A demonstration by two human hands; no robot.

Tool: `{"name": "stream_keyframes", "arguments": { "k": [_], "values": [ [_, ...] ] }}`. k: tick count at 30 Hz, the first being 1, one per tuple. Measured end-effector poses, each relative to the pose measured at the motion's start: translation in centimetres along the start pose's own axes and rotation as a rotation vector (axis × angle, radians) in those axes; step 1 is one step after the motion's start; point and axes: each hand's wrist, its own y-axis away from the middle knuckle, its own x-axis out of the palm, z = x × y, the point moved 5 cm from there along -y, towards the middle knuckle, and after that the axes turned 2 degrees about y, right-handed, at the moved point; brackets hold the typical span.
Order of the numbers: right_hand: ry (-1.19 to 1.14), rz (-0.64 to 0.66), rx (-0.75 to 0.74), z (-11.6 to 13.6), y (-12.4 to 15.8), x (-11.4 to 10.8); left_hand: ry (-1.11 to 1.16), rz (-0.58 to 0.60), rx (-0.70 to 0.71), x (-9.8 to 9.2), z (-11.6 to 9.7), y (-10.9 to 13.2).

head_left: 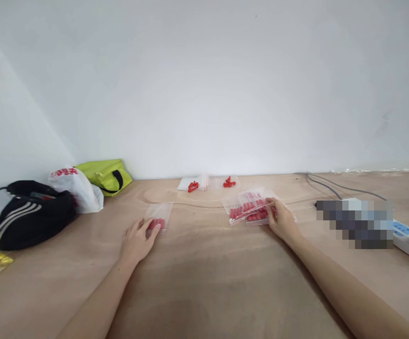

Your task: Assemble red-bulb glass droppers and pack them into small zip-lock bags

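My left hand (139, 239) lies on the wooden tabletop with its fingers spread. Its thumb and forefinger touch a small clear zip bag (165, 211) that has several red pieces (159, 223) inside. Farther right, my right hand (281, 218) pinches the corner of a zip bag of red pieces (248, 206). That bag lies partly over other bags of red pieces (257, 216), and my fingers hide some of the overlap. What the red pieces are is too small to make out.
Near the wall are loose red pieces (193, 186), more red pieces (229, 182) and clear bags (206, 181). A black bag (35, 221), a white plastic bag (87, 193) and a green bag (101, 174) stand left. A power strip (404, 229) and grey cables (345, 182) lie right.
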Motion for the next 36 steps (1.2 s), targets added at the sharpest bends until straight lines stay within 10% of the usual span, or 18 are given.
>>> {"name": "stream_keyframes", "arguments": {
  "k": [8, 18, 36],
  "values": [
    [0.310, -0.179, -0.101, 4.2, 0.5, -1.1, 0.209, -0.054, 0.155, 1.3, -3.9, 0.8],
    [0.098, 0.213, -0.451, 12.5, 0.9, 5.4, 0.361, -0.072, 0.326, 2.5, -15.6, 1.5],
    [0.162, 0.258, -0.350, 9.8, 0.5, 5.6, 0.652, -0.095, 0.572, 1.3, -14.4, 0.6]
  ]
}}
